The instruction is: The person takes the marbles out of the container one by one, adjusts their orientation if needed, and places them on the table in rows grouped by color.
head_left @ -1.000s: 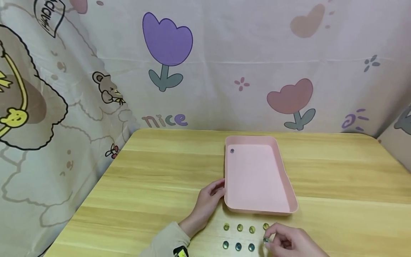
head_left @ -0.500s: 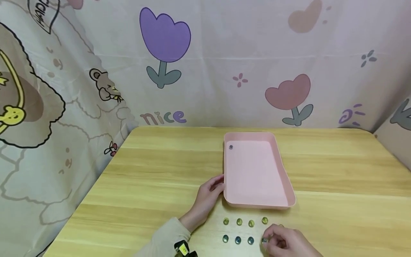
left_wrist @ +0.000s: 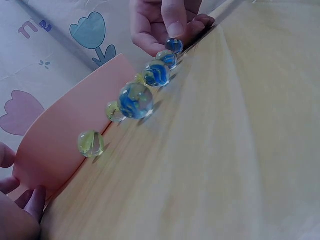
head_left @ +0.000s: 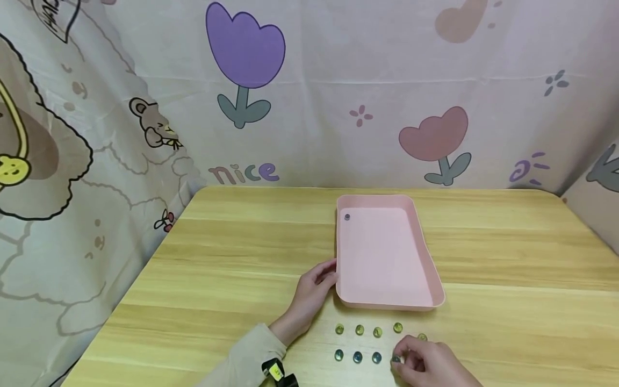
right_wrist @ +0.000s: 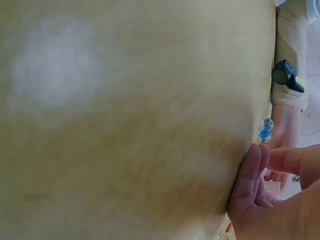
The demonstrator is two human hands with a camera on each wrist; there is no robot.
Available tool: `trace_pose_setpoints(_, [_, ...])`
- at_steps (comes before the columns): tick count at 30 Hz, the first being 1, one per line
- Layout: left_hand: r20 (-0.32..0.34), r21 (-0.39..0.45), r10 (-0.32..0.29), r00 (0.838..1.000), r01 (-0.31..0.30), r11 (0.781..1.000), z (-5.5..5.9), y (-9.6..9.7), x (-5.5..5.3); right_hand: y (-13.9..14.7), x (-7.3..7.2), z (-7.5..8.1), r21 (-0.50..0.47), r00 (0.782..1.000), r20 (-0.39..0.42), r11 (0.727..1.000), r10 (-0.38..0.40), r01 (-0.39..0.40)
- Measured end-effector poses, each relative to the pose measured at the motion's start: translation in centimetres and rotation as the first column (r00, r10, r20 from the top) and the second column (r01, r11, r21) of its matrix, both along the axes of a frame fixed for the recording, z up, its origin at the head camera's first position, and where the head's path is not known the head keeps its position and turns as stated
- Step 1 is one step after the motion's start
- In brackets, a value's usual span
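My right hand [head_left: 430, 363] pinches a clear marble with blue swirls [left_wrist: 174, 45] between thumb and fingertips, low over the tabletop at the right end of a row of blue-swirled marbles [head_left: 357, 357]. Farther from me lies a row of yellow-green marbles [head_left: 378, 332], the rightmost one partly behind the right hand. With its fingers extended, my left hand [head_left: 309, 290] touches the outer left wall of a shallow pink tray [head_left: 387, 258]. Inside the tray, near its far left corner, sits a small dark round piece [head_left: 347, 217].
The wooden table [head_left: 232, 242] runs back to a patterned cloth [head_left: 314, 64] hung behind it, and more cloth hangs along the left side. A dark device [head_left: 279, 372] is strapped over my left sleeve.
The head view has tilted and shifted slightly, so the whole scene sits higher. My right hand has lowered the marble into line with the blue row. The left hand stays against the tray.
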State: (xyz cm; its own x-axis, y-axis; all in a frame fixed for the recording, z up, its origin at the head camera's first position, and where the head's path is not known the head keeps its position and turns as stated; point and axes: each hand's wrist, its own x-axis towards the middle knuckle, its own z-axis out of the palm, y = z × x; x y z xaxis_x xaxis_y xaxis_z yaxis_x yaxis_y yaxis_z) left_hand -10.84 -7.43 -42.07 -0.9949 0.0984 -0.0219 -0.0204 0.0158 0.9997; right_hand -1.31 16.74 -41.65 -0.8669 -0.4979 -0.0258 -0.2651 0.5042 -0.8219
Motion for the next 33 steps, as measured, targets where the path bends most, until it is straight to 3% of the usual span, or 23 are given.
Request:
trace_pose_setpoints(4, [0.003,-0.001,0.002,1.000,-0.002,1.000,0.02,0.01,-0.01,0.09,-0.04,-0.20,-0.006,1.000,-0.028,1.000,0.015,-0.015])
trace_pose_setpoints(17, [0.017,-0.005,0.002,1.000,-0.002,1.000,-0.13,-0.02,0.04,0.12,0.00,-0.24,0.017,1.000,0.012,1.000,0.008,-0.008])
trace_pose_setpoints(26, [0.023,-0.005,0.003,1.000,-0.003,1.000,-0.03,-0.02,0.09,0.12,0.01,-0.28,0.034,1.000,-0.009,0.999,0.005,-0.005])
trace_pose_setpoints(33, [0.013,0.005,-0.004,1.000,0.004,1.000,0.08,-0.02,0.09,0.19,-0.01,0.08,0.032,0.998,0.061,0.999,-0.005,0.003])
